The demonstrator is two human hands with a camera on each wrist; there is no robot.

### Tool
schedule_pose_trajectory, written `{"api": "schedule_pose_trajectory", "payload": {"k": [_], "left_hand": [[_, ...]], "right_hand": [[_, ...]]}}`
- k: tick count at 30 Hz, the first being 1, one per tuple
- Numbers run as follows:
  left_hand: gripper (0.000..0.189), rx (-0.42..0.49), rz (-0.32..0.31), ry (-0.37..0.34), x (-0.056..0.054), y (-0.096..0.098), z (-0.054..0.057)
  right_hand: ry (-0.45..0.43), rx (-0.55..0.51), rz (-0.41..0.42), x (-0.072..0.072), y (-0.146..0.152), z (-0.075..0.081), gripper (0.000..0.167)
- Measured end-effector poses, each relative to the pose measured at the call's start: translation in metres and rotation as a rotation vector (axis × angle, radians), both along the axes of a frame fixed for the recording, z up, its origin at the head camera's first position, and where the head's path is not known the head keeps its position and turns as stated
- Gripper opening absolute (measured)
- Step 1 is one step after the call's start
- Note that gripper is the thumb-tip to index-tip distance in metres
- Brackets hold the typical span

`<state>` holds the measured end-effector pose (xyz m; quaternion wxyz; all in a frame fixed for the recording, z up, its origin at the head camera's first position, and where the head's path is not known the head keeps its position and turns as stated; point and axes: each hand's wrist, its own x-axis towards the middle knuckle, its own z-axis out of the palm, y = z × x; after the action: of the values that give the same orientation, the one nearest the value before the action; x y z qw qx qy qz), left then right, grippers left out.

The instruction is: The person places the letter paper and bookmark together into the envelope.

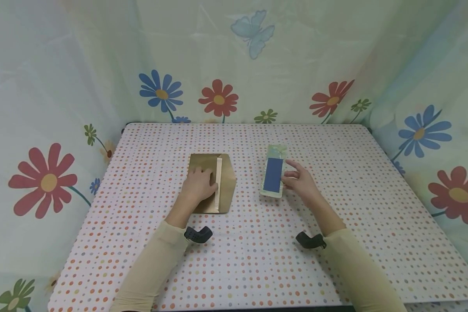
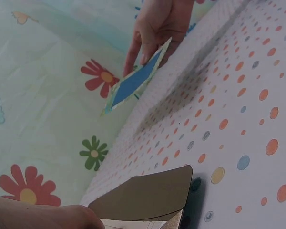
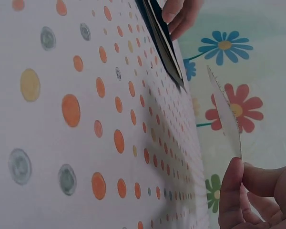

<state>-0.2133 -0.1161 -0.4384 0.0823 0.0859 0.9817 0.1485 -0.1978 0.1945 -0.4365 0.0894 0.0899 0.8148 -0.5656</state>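
Left hand [image 1: 198,185] on envelope [image 1: 228,190], right hand [image 1: 300,180] pinching card [image 1: 273,174]

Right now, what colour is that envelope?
The envelope is brownish gold. You can see it best in the head view.

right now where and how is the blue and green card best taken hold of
Probably with a thumb-and-finger pinch on the blue and green card, near the middle of its right long edge, coming from the right, as the right hand does. It is thin, flat and raised off the table, so both faces are reachable.
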Motion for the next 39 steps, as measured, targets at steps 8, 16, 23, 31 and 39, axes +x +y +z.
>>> {"api": "schedule_pose_trajectory", "payload": {"k": [8, 16, 23, 31, 39], "left_hand": [[0.053, -0.004, 0.007, -0.004, -0.001, 0.0, -0.002], [0.053, 0.008, 0.01, -0.008, -0.003, -0.001, -0.003], [0.052, 0.007, 0.005, 0.003, -0.002, -0.001, -0.002], [0.052, 0.003, 0.004, 0.001, -0.002, -0.001, -0.001], [0.052, 0.0, 0.0, 0.011, -0.003, -0.001, -0.003]], "right_hand": [[0.001, -0.009, 0.0, -0.002, -0.009, -0.005, 0.069], [-0.01, -0.012, -0.004, -0.003, -0.018, -0.009, 0.068], [-0.028, -0.021, -0.013, -0.005, -0.022, -0.011, 0.069], [-0.018, -0.039, 0.008, -0.006, -0.024, -0.011, 0.068], [-0.016, -0.043, 0.009, -0.007, -0.028, -0.01, 0.069]]}}
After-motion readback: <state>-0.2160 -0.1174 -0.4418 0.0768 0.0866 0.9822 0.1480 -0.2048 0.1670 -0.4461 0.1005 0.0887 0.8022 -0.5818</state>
